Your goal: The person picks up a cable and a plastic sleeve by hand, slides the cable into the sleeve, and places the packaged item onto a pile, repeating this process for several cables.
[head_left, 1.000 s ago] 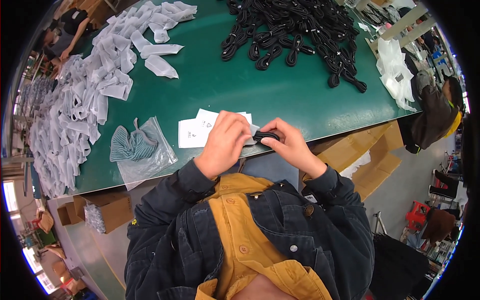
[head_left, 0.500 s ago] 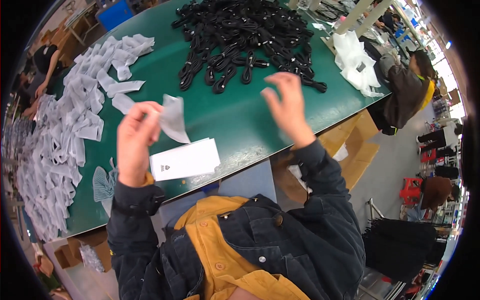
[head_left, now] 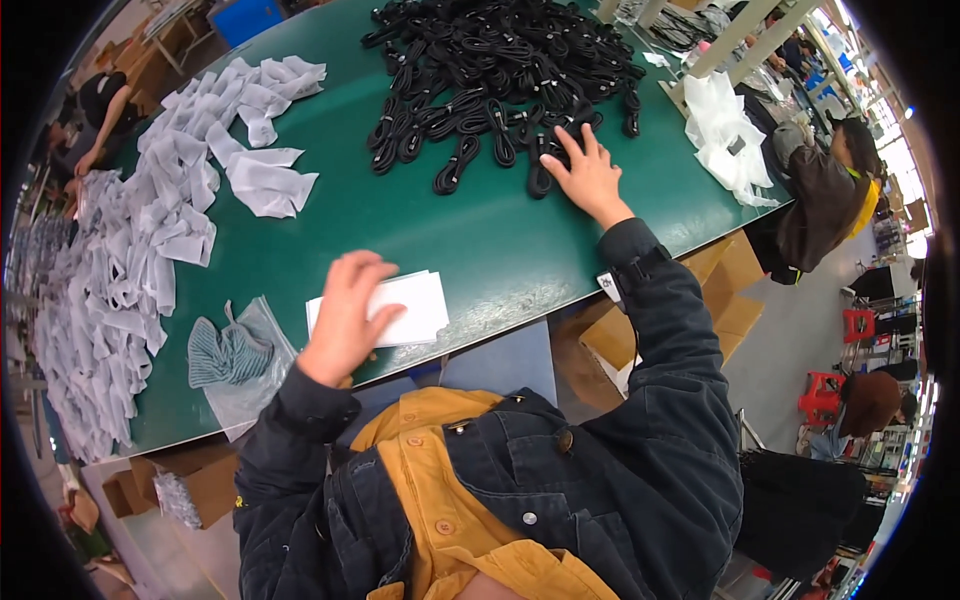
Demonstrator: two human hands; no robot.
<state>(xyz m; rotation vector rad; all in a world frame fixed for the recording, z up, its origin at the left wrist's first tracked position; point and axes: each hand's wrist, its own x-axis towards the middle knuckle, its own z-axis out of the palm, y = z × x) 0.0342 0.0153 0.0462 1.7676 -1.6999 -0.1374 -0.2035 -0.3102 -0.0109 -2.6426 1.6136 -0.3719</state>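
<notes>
My left hand (head_left: 348,318) is above a stack of white cards (head_left: 420,318) near the table's front edge. Its fingers are apart, with nothing visible in them, and they cover part of the stack. My right hand (head_left: 590,182) reaches to the near edge of a heap of coiled black cables (head_left: 500,65). Its fingers are spread, the thumb close to one cable bundle (head_left: 540,178); whether they touch it I cannot tell. On the left, a long pile of whitish translucent sleeves (head_left: 185,160) covers much of the green table (head_left: 400,225).
A striped grey-green cloth (head_left: 228,352) lies on a clear plastic bag (head_left: 245,405) at the front left. White plastic wrapping (head_left: 725,135) sits at the right edge near a post. Cardboard boxes (head_left: 725,285) stand below the table. Other people work on both sides.
The sleeve in my left hand has been let go; another sleeve now lies by the left pile. That hand has come down over the cards. My right hand has moved to the cables.
</notes>
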